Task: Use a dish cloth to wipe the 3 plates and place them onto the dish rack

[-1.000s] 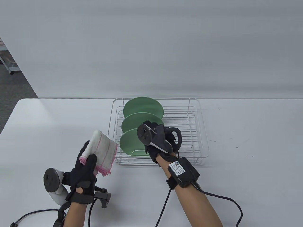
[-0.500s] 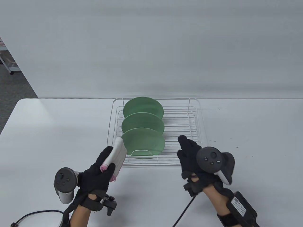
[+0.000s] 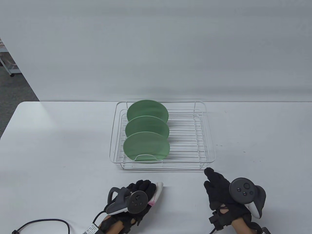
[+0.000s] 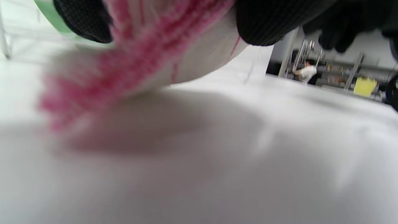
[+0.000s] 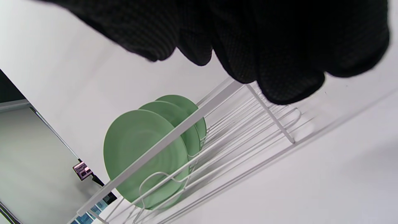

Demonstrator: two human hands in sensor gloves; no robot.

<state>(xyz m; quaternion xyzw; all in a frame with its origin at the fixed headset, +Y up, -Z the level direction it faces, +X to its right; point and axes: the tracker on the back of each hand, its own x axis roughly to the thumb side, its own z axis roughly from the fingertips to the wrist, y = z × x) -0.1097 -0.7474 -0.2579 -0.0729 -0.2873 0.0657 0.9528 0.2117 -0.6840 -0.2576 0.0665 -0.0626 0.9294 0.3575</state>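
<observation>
— Where are the plates [image 3: 146,146]?
— All three upright, left side of the rack [image 3: 204,136].
— And the hands?
— Left hand [image 3: 136,195] grips the cloth [image 3: 157,192] on the near desk [image 3: 61,146]; right hand [image 3: 219,190] relaxed, holding nothing.

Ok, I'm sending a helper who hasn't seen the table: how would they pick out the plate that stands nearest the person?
Find the white wire dish rack mid-table. At its left end three green plates stand upright in a row. The nearest plate sits behind the small wire loop at the rack's front edge, and it alone shows its whole face, partly covering the middle plate.
</observation>
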